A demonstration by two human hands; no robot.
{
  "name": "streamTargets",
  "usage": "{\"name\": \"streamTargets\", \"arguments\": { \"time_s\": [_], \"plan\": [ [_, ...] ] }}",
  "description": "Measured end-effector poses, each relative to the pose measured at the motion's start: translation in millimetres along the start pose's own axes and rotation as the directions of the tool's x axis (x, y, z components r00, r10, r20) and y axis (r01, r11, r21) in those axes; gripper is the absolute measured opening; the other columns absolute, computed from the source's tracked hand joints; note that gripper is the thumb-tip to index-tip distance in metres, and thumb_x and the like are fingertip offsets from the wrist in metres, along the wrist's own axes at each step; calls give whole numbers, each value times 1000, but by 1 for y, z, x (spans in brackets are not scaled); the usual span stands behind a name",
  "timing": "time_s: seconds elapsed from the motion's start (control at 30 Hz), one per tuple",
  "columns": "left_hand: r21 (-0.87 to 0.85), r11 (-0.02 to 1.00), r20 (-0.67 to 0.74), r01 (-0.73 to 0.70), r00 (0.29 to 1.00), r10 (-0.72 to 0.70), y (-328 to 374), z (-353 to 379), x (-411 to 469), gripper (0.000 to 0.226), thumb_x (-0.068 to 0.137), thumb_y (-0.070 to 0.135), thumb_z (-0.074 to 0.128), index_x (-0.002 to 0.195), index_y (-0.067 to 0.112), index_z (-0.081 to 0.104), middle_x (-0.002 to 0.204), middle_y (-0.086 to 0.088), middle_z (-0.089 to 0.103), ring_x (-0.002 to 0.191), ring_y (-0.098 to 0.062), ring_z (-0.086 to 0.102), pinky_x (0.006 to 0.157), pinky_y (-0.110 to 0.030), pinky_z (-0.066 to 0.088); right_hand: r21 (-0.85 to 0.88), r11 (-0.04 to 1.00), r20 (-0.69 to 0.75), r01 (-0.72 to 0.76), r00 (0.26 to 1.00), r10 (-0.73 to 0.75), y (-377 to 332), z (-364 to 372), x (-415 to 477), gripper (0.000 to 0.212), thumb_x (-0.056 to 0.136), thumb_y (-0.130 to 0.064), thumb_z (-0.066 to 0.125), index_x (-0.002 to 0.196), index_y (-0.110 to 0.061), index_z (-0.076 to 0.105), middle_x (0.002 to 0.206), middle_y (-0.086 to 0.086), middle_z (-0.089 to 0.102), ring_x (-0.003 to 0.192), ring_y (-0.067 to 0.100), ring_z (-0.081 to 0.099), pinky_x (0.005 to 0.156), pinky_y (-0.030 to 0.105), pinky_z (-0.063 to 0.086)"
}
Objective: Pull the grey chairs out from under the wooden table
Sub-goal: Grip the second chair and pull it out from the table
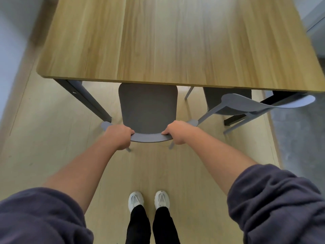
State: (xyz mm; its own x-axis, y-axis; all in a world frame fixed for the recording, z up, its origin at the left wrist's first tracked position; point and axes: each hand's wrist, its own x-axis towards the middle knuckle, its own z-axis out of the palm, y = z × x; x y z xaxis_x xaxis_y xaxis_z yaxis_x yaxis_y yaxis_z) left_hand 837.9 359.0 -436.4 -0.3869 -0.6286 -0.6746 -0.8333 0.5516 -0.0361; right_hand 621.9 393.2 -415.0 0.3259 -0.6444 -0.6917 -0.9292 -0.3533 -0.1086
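While gripping the curved backrest of the near grey chair point(147, 110), left hand point(118, 136) and right hand point(175, 132), fingers wrapped over its rim. Seat partly under the wooden table point(158, 41); straight pull toward the white shoes point(148, 199) probably next. Second grey chair point(246, 104) right, angled. Smooth matte plastic, laminate grain.

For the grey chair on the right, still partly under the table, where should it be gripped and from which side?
Judging by its pose, take the right-hand chair by the curved top edge of its backrest, approaching from the near, open side. That rim sticks out past the wooden table edge, as with the chair now in both hands' grip.
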Motion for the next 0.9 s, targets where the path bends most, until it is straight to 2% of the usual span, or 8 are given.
{"name": "streamTargets", "arguments": {
  "time_s": [0.07,0.1,0.2,0.4,0.5,0.63,0.77,0.9],
  "plan": [
    [8,1000,-36,28,999,-28,1,2,-2,31,79,7,50,102,23,65,84,2,64,73,-16,58,54,-26,42,-14,1000,13,11,1000,-11,1,0,0,31,84,3,44,100,-19,60,74,-4,48,78,24,48,49,26,27],
    [2,999,-50,36,998,-36,2,2,-4,30,79,7,50,99,23,66,83,1,65,73,-16,59,56,-26,45,-21,1000,17,15,1000,-15,1,0,0,28,83,2,45,98,-16,60,73,-3,48,77,24,48,48,26,26],
    [3,1000,-66,20,998,-20,1,3,-10,29,77,5,48,92,20,68,81,0,65,74,-18,60,64,-30,51,-5,1000,28,17,999,-17,-3,1,-3,35,82,1,46,109,-12,65,80,1,52,75,23,48,50,26,29],
    [124,992,-21,-18,1000,20,7,13,-34,25,79,8,47,94,16,66,87,-3,64,80,-22,62,62,-31,44,13,1000,40,27,999,-28,-23,18,-16,40,85,-2,47,119,-16,64,100,6,66,86,26,56,65,32,40],
    [136,990,2,-30,1000,30,9,23,-48,24,81,9,48,96,15,65,87,-3,60,83,-23,63,68,-33,49,23,1000,53,19,998,-20,-36,29,-24,45,83,2,44,119,-16,64,98,6,64,83,26,55,64,31,39],
    [172,984,29,-48,999,44,13,40,-69,18,85,15,54,100,15,64,93,-5,65,85,-22,63,65,-31,46,39,999,56,8,998,-10,-57,44,-36,44,81,3,43,116,-14,64,96,8,65,77,24,49,61,31,36],
    [182,981,33,-62,998,56,15,57,-87,18,86,15,53,100,15,63,85,-3,58,77,-20,57,64,-30,44,45,999,50,-16,999,14,-77,57,-48,42,81,4,44,114,-13,64,91,6,62,76,24,49,54,28,31],
    [207,976,23,-73,997,70,15,74,-103,18,86,14,51,100,15,62,92,-5,62,75,-20,53,63,-30,43,79,996,46,-37,998,34,-95,72,-60,48,81,4,45,121,-14,63,103,7,68,84,26,57,63,33,42]
  ]
}}
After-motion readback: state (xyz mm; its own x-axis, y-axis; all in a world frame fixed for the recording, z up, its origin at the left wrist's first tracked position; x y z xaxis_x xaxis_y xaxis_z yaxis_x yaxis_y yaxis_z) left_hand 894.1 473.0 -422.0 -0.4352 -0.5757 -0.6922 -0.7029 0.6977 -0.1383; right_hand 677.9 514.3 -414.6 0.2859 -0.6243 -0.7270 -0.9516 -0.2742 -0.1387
